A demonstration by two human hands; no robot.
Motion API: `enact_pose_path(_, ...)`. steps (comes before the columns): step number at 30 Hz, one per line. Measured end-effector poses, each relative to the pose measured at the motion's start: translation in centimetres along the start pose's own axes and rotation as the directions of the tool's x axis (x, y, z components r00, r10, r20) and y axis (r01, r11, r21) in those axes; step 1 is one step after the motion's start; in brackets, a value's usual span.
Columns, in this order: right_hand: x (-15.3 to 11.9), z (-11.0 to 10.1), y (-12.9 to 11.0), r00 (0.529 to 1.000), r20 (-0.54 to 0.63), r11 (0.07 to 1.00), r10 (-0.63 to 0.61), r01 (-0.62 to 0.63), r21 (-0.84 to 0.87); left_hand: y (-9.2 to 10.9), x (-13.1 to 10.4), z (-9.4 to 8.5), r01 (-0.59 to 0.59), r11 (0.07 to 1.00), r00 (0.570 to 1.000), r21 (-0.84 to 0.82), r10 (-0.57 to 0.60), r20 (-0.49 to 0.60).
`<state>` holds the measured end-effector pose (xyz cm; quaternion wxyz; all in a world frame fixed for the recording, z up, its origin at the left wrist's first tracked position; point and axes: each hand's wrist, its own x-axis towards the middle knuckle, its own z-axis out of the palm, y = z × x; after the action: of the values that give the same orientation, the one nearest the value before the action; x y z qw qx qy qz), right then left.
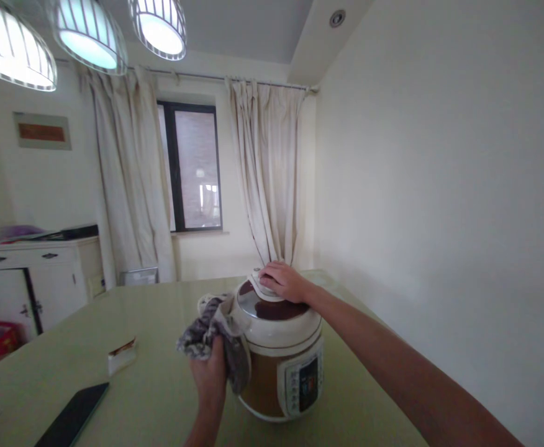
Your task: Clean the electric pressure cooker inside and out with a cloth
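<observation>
Cabinet (54, 292), white, panelled, dark metal pulls, at far left; red basin (9, 341) low in front of it. Three caged pendant lamps (88, 37) lit above. Framed panel (43, 131) on the back wall, then pale curtain (125, 174), dark-framed window (200, 167), second curtain (272, 167). Plain off-white side wall (430, 174) fills the right. Table (155, 397): smooth, pale green, faintly glossy.

On it, left to right: flat black slab (72, 416), phone-like, straight-edged; small white packet (122, 358) with brown upper edge; cooker (260, 379) on the near part of the tabletop, upright, lid on.

Left hand (210, 369) clamped on a bunched cloth (207, 323), soft, grey and white mottled, pressed to the cooker's left side. Cooker body: rounded, brown-gold band, cream collar, glossy dark lid top (276, 310), raised control panel (302, 383) facing right. Right hand (287, 282) rests over the pale lid handle (254, 280), fingers together and bent; cannot tell whether they close around it.
</observation>
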<state>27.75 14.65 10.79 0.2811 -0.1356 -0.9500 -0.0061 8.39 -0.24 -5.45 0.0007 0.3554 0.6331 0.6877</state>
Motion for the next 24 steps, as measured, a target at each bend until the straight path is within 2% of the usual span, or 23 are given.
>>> enact_pose_path(1,-0.3,-0.3,-0.2,0.999,0.024,0.999,-0.042,0.042,0.005,0.5,-1.6,-0.3,-0.094,0.995,0.994,0.04,0.096,-0.047)
enact_pose_path(2,-0.5,-0.5,-0.5,0.997,0.039,0.998,-0.069,0.069,-0.001,1.1,-2.9,-0.5,-0.222,0.971,0.971,0.082,0.228,-0.07)
enact_pose_path(3,-0.6,-0.7,-0.9,0.996,0.043,0.997,-0.078,0.079,-0.019,1.7,-3.7,-0.7,-0.348,0.928,0.93,0.131,0.36,-0.079)
enact_pose_path(5,-0.5,-0.6,-1.7,0.999,0.039,0.996,-0.03,0.033,-0.081,3.1,-4.1,-1.2,-0.567,0.799,0.811,0.202,0.584,-0.035)
enact_pose_path(7,-0.1,-0.3,-2.3,0.996,0.027,0.983,0.088,-0.083,-0.162,4.9,-2.8,-1.9,-0.689,0.689,0.72,0.226,0.687,0.098)
enact_pose_path(9,0.5,0.3,-2.5,0.977,0.028,0.957,0.211,-0.2,-0.212,7.1,-0.6,-2.2,-0.729,0.648,0.683,0.218,0.668,0.296)
enact_pose_path(12,0.7,1.0,-2.5,0.95,0.008,0.942,0.313,-0.31,-0.13,10.6,3.1,-1.4,-0.671,0.697,0.695,0.253,0.472,0.542)
enact_pose_path(14,0.5,1.3,-2.4,0.928,-0.051,0.929,0.369,-0.37,-0.003,12.1,5.5,0.0,-0.585,0.756,0.716,0.294,0.311,0.625)
enact_pose_path(15,0.3,1.3,-2.5,0.914,-0.083,0.917,0.398,-0.395,0.055,12.5,6.7,0.7,-0.542,0.79,0.711,0.288,0.248,0.658)
enact_pose_path(17,-0.1,1.4,-2.8,0.891,-0.128,0.899,0.435,-0.422,0.121,12.5,8.5,1.7,-0.471,0.841,0.708,0.269,0.178,0.684)
enact_pose_path(20,0.1,1.4,-3.2,0.885,-0.171,0.901,0.433,-0.425,0.083,11.8,8.7,1.4,-0.479,0.849,0.7,0.225,0.214,0.681)
enact_pose_path(22,0.4,1.3,-3.4,0.886,-0.194,0.905,0.42,-0.424,0.027,11.6,6.8,0.3,-0.577,0.796,0.669,0.186,0.329,0.666)
enact_pose_path(24,0.7,1.2,-3.3,0.89,-0.184,0.906,0.416,-0.422,0.005,11.5,3.5,-0.9,-0.698,0.702,0.61,0.139,0.482,0.629)
